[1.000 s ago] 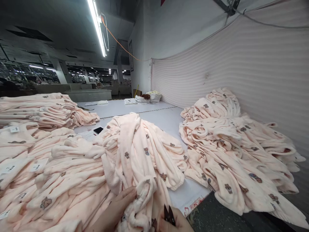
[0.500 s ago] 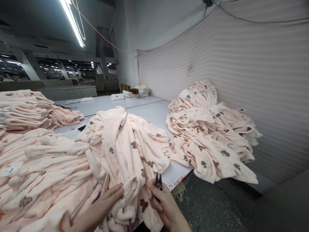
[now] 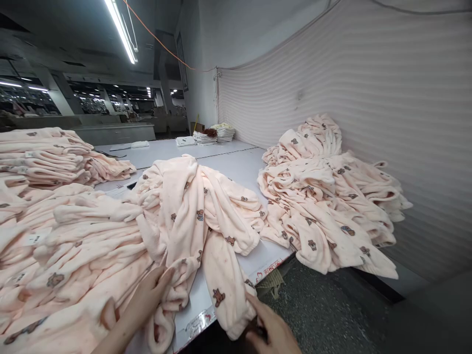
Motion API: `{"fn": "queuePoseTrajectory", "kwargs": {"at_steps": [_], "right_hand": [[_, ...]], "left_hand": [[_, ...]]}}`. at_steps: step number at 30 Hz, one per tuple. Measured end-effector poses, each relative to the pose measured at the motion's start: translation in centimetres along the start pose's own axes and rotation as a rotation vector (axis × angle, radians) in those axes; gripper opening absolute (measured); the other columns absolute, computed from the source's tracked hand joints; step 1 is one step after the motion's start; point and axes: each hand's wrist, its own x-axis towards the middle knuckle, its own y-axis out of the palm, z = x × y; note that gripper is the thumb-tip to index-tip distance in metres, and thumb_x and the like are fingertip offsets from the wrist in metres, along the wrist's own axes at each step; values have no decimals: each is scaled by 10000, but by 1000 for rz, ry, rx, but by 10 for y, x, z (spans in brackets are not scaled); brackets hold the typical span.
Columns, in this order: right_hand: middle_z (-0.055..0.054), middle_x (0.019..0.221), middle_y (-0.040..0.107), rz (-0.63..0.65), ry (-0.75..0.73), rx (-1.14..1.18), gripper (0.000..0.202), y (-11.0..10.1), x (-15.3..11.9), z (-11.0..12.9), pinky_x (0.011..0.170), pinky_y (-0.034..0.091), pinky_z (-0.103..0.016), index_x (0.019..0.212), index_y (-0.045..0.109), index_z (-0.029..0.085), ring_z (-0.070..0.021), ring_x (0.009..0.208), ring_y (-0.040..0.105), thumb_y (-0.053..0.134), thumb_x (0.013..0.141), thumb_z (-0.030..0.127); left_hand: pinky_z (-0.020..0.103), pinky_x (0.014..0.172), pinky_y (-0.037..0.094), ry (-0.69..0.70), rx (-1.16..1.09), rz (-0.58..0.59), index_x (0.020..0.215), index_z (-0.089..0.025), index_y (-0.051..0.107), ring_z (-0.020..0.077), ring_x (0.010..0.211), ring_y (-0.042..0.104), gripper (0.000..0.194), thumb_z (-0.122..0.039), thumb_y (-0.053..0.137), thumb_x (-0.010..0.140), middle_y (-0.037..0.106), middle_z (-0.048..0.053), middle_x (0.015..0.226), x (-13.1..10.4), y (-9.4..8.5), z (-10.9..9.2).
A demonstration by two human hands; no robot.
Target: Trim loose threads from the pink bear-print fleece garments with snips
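A pale pink fleece garment [image 3: 184, 191] with brown bear prints lies across the table, one tube-like part hanging over the front edge. My left hand [image 3: 151, 292] is closed on a fold of it at the lower middle. My right hand [image 3: 273, 327] is at the end of the hanging part [image 3: 224, 290], its index finger against the cloth. Something dark, part of the thread snips [image 3: 261, 330], shows in my right palm; their blades are hidden.
More pink fleece garments are heaped at the left [image 3: 73, 265], with a folded stack [image 3: 47, 157] behind. Another pile [image 3: 324, 196] overhangs the table's right edge. White folded stacks [image 3: 204, 137] stand at the back of the table [image 3: 221, 157]. A striped cloth [image 3: 368, 88] hangs at right.
My right hand has moved down and right to the hanging end, its snips turned from blades up to mostly hidden. My left hand has shifted left with its fold, parting it from the hanging piece.
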Motion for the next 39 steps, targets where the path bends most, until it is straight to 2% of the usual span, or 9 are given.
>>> {"fn": "queuePoseTrajectory", "kwargs": {"at_steps": [2, 5, 8, 10, 12, 15, 20, 27, 39], "right_hand": [[-38, 1119, 645, 14, -26, -197, 763, 5, -1, -4, 725, 459, -263, 1283, 528, 352, -211, 809, 655, 538, 604, 5], [-45, 975, 637, -94, 29, -89, 403, 11, 9, -5, 742, 443, -276, 1074, 655, 286, -215, 820, 632, 528, 742, 95], [-50, 801, 602, -138, 73, 214, 213, 9, 26, -8, 721, 436, -287, 829, 647, 186, -224, 794, 590, 530, 853, 362], [-48, 773, 609, -109, 72, 316, 305, 9, 34, -10, 707, 447, -289, 802, 625, 167, -218, 771, 588, 513, 861, 445], [-45, 784, 637, -49, 44, 396, 337, 9, 39, -10, 711, 468, -283, 842, 628, 161, -216, 785, 605, 522, 852, 481], [-41, 800, 658, 10, 8, 501, 370, 6, 42, -7, 732, 481, -283, 863, 630, 163, -217, 821, 618, 531, 847, 519], [-29, 752, 630, -168, 73, 573, 378, -5, 51, 10, 687, 474, -274, 792, 603, 173, -196, 749, 583, 534, 843, 541], [-14, 784, 593, -436, 111, 196, 261, -7, 69, 36, 661, 431, -267, 926, 509, 220, -196, 714, 583, 607, 799, 426], [-33, 910, 653, -211, -96, -71, 222, -31, 57, 50, 673, 470, -241, 1003, 654, 284, -184, 759, 652, 512, 867, 387]], "left_hand": [[392, 765, 484, 58, 94, -67, 773, -203, 632, 282, 864, 616, 265, -444, 526, 802, 666, 73, 843, -1, 4, 4], [492, 903, 410, 288, 263, -171, 981, -193, 646, 360, 1085, 547, 293, -389, 589, 771, 650, 146, 1059, -16, 14, 2], [375, 826, 477, 545, 288, -4, 1083, -251, 607, 259, 922, 632, 267, -300, 549, 827, 679, 87, 984, -49, 41, -15], [253, 667, 505, 413, 95, 224, 1064, -266, 572, 176, 721, 648, 261, -274, 585, 803, 685, 12, 811, -68, 70, -34], [242, 565, 493, 179, -133, 213, 1125, -226, 504, 195, 723, 644, 475, -295, 684, 691, 681, 30, 860, -76, 97, -56], [276, 677, 494, 68, -446, 220, 1099, -195, 512, 219, 850, 630, 314, -341, 543, 823, 664, 80, 966, -64, 117, -84], [309, 834, 432, 113, -630, 443, 940, -195, 649, 243, 923, 591, 259, -415, 539, 855, 675, 71, 943, -39, 102, -98], [339, 903, 410, -261, -1284, 651, 996, -162, 690, 254, 1009, 579, 285, -369, 609, 818, 694, 88, 963, -28, 97, -104], [359, 947, 382, -369, -1392, 663, 950, -171, 716, 236, 972, 592, 286, -384, 684, 761, 697, 75, 943, -17, 99, -97]]}}
